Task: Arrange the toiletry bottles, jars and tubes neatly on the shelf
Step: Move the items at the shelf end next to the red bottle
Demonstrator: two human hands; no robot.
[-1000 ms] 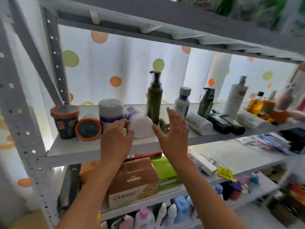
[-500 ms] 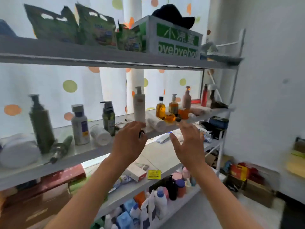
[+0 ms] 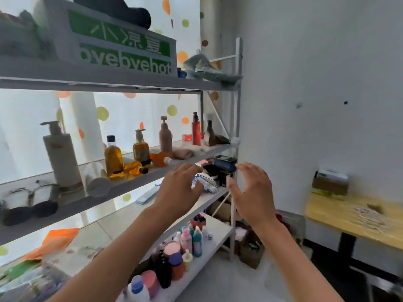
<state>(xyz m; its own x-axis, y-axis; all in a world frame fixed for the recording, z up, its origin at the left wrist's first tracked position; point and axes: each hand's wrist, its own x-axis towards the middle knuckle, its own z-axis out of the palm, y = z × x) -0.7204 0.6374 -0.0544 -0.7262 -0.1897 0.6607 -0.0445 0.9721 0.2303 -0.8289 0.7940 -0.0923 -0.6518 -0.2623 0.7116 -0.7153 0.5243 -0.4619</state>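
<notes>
Head view: left hand point(image 3: 178, 190) and right hand point(image 3: 253, 192) spread, empty, before shelf point(image 3: 139, 177).

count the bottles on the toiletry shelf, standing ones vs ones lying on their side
Standing: 6, namely the white pump bottle, amber capped bottle, amber pump bottle, pink-brown bottle, red bottle, brown bottle.
Lying: 5, namely the white bottle, small amber bottle, orange bottle, two dark bottles at the blurred left.
Total: 11
</notes>
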